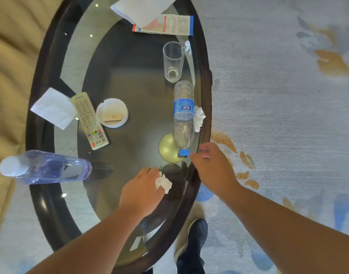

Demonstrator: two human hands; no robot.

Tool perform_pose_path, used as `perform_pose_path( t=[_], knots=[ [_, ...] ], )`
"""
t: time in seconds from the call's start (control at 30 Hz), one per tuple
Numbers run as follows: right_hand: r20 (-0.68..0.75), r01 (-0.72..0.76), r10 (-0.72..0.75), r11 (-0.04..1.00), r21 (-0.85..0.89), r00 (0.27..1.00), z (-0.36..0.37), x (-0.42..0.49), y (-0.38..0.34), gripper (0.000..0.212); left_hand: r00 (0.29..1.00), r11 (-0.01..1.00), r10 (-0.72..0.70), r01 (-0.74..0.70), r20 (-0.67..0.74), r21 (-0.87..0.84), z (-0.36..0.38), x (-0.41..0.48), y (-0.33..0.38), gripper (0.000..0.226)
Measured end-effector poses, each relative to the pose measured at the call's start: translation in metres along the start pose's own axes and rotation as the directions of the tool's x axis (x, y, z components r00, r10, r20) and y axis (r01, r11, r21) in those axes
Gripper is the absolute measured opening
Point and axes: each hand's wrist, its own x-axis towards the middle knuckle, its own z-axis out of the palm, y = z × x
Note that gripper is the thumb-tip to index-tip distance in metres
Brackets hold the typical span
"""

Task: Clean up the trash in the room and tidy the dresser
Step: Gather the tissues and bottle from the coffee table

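Observation:
An empty plastic water bottle [183, 117] with a blue label and blue cap lies on its side on the oval glass table [134, 80]. A crumpled white tissue [199, 117] rests against its right side. My right hand [211, 165] hovers just right of the bottle's cap, fingers apart and holding nothing. My left hand [144, 190] is closed on another crumpled tissue [163, 183] near the table's front edge. A small tissue scrap [187, 46] lies beside a clear drinking glass [173, 62].
A remote control [89, 120], a white ashtray [112, 112], a folded napkin [54, 108] and a bluish bottle [45, 167] sit at the left. Paper [144, 8] and a leaflet [169, 24] lie at the far end. A beige sofa [9, 76] stands left; patterned carpet [278, 105] lies right.

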Motion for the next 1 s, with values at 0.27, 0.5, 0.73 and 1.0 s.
perform_pose_path(
  t=[0.27,0.5,0.73,1.0],
  knots=[
    [-0.029,-0.218,0.229,0.954,0.207,0.973,0.047,0.038,-0.027,0.075,0.997,0.987,-0.061,0.055,-0.039,-0.149,-0.014,-0.03,-0.018,0.011],
    [-0.128,-0.196,0.213,0.971,0.137,0.969,0.058,0.045,-0.027,0.049,0.995,0.978,-0.082,0.07,-0.051,-0.198,-0.024,-0.042,-0.03,0.01],
    [-0.17,0.087,-0.066,0.989,0.119,0.983,0.015,-0.001,-0.043,0.025,0.989,0.98,-0.05,0.022,-0.141,-0.199,-0.066,-0.047,-0.019,0.01],
    [-0.362,0.314,-0.186,0.887,0.338,0.914,-0.095,-0.045,-0.101,0.012,0.976,0.961,-0.036,-0.025,-0.215,-0.276,-0.132,-0.058,0.025,0.017]
  ],
)
